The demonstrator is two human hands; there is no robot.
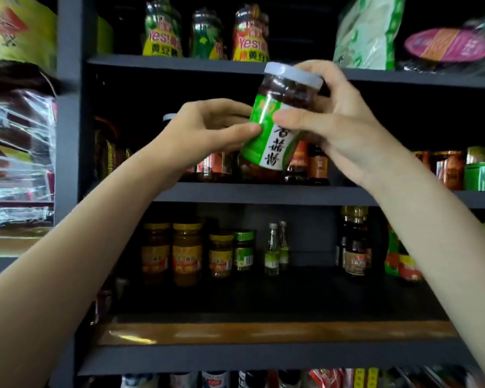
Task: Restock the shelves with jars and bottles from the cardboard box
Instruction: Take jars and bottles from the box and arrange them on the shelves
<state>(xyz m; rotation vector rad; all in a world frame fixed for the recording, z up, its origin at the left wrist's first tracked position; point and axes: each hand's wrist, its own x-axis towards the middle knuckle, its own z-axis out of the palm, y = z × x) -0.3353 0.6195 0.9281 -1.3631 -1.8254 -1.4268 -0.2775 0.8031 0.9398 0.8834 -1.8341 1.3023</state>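
Note:
A jar of dark sauce (277, 135) with a white lid and a green and white label is held tilted in the air in front of the middle shelf (263, 193). My left hand (207, 130) pinches its lower left side with thumb and fingers. My right hand (331, 116) grips it from the right, fingers round the lid end and thumb across the label. The cardboard box is not in view.
Dark shelving holds stock on every level: yellow-labelled jars (205, 35) and green bags (367, 32) on top, jars and dark bottles (317, 163) behind the held jar, yellow-lidded jars (186, 253) and small bottles (272, 250) below. Wrapped packs (17, 152) fill the left shelf.

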